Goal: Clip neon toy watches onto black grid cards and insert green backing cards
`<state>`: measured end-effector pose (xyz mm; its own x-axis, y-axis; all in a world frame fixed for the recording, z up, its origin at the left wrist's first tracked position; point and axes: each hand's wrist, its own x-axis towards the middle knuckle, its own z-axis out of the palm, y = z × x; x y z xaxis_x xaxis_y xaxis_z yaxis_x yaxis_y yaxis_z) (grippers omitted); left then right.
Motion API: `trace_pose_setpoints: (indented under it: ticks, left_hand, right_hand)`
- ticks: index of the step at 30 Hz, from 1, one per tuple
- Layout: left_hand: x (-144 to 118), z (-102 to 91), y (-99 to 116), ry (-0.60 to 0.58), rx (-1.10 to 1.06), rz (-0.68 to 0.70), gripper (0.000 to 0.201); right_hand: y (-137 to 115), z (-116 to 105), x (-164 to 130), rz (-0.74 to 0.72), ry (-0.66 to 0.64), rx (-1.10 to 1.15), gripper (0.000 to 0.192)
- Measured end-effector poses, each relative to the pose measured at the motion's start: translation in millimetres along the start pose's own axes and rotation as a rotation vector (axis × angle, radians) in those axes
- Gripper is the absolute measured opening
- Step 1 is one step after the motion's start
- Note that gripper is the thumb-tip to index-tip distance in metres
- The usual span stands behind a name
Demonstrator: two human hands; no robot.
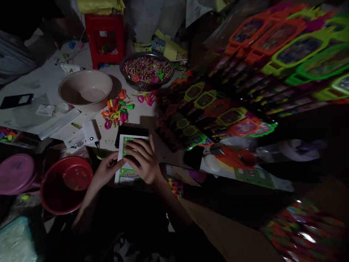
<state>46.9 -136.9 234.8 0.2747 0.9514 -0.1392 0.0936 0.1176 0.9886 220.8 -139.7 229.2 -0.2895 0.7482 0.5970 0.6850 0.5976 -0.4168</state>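
Note:
A white and green printed card [124, 174] lies in front of me, its far end over a flat black device [132, 130]. My right hand [143, 160] rests palm down across the middle of the card, fingers spread. My left hand [105, 171] pinches the card's left edge with thumb and fingers. A heap of small bright plastic rings [116, 109] sits just beyond on the white surface.
A red bucket [64, 185] and pink lid [15, 174] stand at my left. Farther back are a beige bowl [85, 89], a metal bowl of coloured pieces [147, 70] and a red stool [105, 39]. Rows of packed toy glasses [245, 91] fill the right.

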Motion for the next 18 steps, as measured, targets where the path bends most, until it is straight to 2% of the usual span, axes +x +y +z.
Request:
trace_pose_setpoints:
  ticks: [4, 6, 10, 14, 18]
  left_hand:
    - [-1.5, 1.2, -3.2, 0.012, -0.233, -0.133, 0.045]
    - [-1.5, 1.4, -4.1, 0.013, -0.242, -0.128, 0.044]
    - [-1.6, 1.6, -1.4, -0.008, -0.038, -0.019, 0.036]
    - [-2.9, 1.2, 1.4, -0.015, 0.129, 0.082, 0.027]
    - [-4.8, 0.6, -0.3, -0.022, 0.262, 0.103, 0.024]
  right_hand:
    - [4.4, 1.9, -4.1, 0.069, 0.101, 0.032, 0.032]
    - [6.7, 2.4, -5.1, 0.053, 0.105, 0.033, 0.032]
    - [7.9, 2.1, -3.5, -0.014, 0.052, 0.013, 0.026]
    - [7.0, -0.6, -1.5, -0.021, -0.011, 0.048, 0.019]
    - [8.9, -4.2, -1.1, -0.032, -0.074, 0.128, 0.014]
